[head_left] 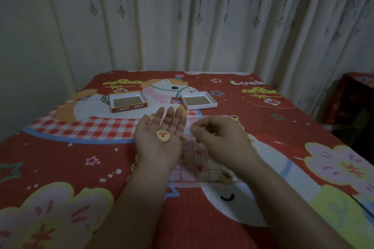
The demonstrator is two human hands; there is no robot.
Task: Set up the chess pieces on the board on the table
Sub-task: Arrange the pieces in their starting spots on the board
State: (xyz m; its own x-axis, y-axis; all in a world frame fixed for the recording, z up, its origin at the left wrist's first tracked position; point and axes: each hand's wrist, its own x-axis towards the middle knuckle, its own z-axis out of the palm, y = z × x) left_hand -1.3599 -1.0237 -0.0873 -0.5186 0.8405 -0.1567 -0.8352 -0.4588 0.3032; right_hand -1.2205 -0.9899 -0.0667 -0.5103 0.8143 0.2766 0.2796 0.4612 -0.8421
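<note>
One round piece [162,136] lies flat on the wide-open left hand [159,137], above the board [199,159], while the blurry right hand [219,139], fingers curled, is just beside it.

One wide-angle camera sits on the person's head, looking forward and down across the tabletop [60,147] toward the curtain [182,16], with both hands close beneath it.

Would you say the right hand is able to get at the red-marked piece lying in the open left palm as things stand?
Probably yes. The piece lies uncovered on the flat left hand, and the right hand hovers just beside it with nothing between them. The right hand is blurred, so whether it already holds something is unclear.
</note>
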